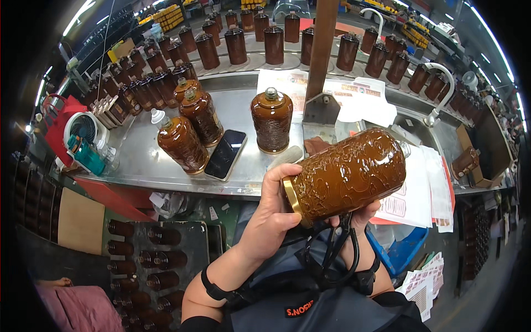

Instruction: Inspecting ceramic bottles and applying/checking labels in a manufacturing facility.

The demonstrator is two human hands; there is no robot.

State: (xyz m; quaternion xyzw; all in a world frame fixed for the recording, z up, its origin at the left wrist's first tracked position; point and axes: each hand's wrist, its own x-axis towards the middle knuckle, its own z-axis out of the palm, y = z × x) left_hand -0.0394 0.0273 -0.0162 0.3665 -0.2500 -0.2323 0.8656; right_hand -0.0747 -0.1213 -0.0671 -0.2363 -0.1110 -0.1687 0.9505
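Observation:
A large amber-brown bottle (354, 171) with raised swirling relief lies tilted across both my hands, its gold-banded base to the left and its neck to the right. My left hand (271, 205) grips the gold band, thumb and fingers on either side. Beneath the body, my right hand (359, 216) supports it; most of its fingers are hidden behind the bottle. On the metal bench beyond, a similar brown bottle (271, 122) stands upright. A grey cloth-like piece (286, 156) lies near my left fingertips. Left of that rests a black phone (226, 155) against a brown bottle with a white nozzle (181, 143).
A conveyor (249, 62) carries many brown bottles along the back. A brown post (321, 55) rises from the bench. Printed sheets (417, 188) lie at right, near a sink with a curved tap (442, 83). A small fan (83, 130) stands left. More bottles (163, 235) lie below left.

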